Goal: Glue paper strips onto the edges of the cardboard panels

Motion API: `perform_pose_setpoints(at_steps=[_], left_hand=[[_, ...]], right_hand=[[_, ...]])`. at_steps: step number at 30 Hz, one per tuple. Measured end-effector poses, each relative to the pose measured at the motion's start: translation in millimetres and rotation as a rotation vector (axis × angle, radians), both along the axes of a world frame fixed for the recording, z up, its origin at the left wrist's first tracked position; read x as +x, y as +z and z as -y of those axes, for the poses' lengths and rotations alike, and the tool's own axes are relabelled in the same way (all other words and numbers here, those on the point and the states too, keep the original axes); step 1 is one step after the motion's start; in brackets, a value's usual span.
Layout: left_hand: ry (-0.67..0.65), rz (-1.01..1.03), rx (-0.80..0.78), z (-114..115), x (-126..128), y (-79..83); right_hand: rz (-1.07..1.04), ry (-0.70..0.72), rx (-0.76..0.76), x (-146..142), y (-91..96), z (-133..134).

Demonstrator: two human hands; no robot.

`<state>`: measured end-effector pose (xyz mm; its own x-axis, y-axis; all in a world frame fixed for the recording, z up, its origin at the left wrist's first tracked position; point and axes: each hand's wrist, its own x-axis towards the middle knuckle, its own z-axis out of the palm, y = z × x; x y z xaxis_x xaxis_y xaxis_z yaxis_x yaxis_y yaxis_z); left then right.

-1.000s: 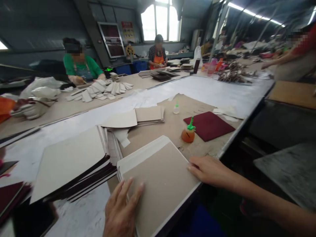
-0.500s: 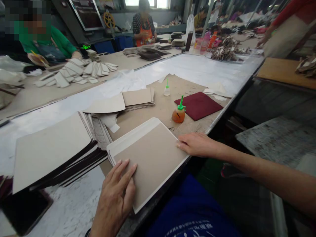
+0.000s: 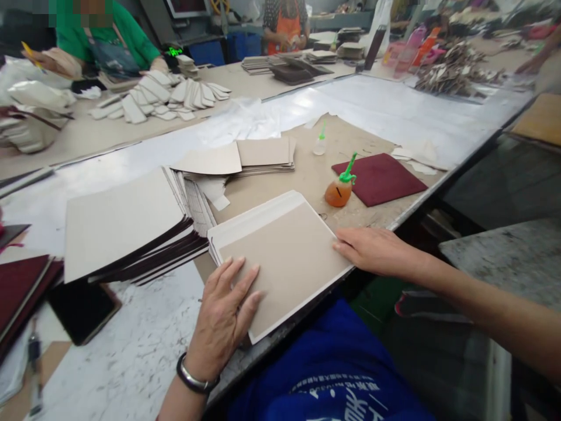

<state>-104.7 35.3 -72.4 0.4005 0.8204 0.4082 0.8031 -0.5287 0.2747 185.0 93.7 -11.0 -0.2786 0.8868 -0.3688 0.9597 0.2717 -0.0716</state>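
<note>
A stack of flat beige panels with white margins lies at the table's near edge. My left hand rests on the stack's left side, fingers spread flat over the top panel. At the right corner, my right hand pinches the panel's edge, thumb and fingers close together; how many layers it grips is hidden. Just beyond the stack stands a squeeze bottle of orange liquid with a green nozzle. Left of the panels is a larger fanned pile of pale sheets with dark edges.
A dark red square piece lies behind the orange bottle. A smaller clear bottle and short beige pieces sit farther back. At left are a phone and a pen. A co-worker in green sits across the table.
The view has tilted down and swung left, so the table's contents appear farther right and higher. Both hands keep nearly the same places on the panels.
</note>
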Motion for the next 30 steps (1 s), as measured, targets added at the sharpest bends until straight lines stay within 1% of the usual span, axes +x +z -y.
perform_pose_setpoints(at_steps=[5,9,11,14,15,17,19,20,21,23,25,27,29,30], left_hand=[[0.010,0.052,-0.040,1.7,-1.4,-3.7],[0.023,0.017,-0.057,3.4,-1.5,-2.3],[0.030,-0.008,-0.056,4.0,-1.5,-0.1],[0.038,-0.046,-0.013,3.6,-1.4,2.3],[0.040,-0.061,0.010,3.1,-1.3,2.7],[0.050,-0.097,0.047,2.1,-0.8,3.2],[0.055,-0.141,0.091,1.0,-0.6,3.1],[0.057,-0.164,0.122,0.5,-0.9,2.7],[0.057,-0.189,0.159,-0.3,-1.5,1.8],[0.050,-0.232,0.250,-2.8,-4.5,-1.5],[0.031,-0.266,0.330,-7.3,-9.3,-7.4],[-0.001,-0.283,0.413,-13.4,-14.2,-16.3],[-0.021,-0.269,0.502,-19.5,-16.8,-27.7],[-0.006,-0.244,0.536,-21.8,-16.7,-33.8]], right_hand=[[0.007,0.009,-0.008,1.0,-3.5,-0.9],[0.014,0.021,0.011,3.0,-6.3,-0.2],[0.014,0.042,0.023,5.5,-4.7,0.3],[0.036,0.081,0.033,5.3,4.4,-1.6],[0.053,0.077,0.066,1.9,8.5,-3.0],[0.027,0.088,0.198,-12.1,14.6,-6.6],[-0.103,0.178,0.347,-34.5,14.0,-10.4],[-0.189,0.250,0.386,-47.0,10.6,-12.2],[-0.266,0.322,0.390,-59.2,5.4,-13.9],[-0.365,0.418,0.303,-78.9,-7.3,-17.1],[-0.417,0.454,0.167,-89.7,-18.1,-19.6],[-0.450,0.448,0.075,-92.6,-24.1,-20.7],[-0.479,0.412,0.054,-91.4,-26.7,-19.9],[-0.498,0.401,0.059,-90.6,-28.0,-18.6]])
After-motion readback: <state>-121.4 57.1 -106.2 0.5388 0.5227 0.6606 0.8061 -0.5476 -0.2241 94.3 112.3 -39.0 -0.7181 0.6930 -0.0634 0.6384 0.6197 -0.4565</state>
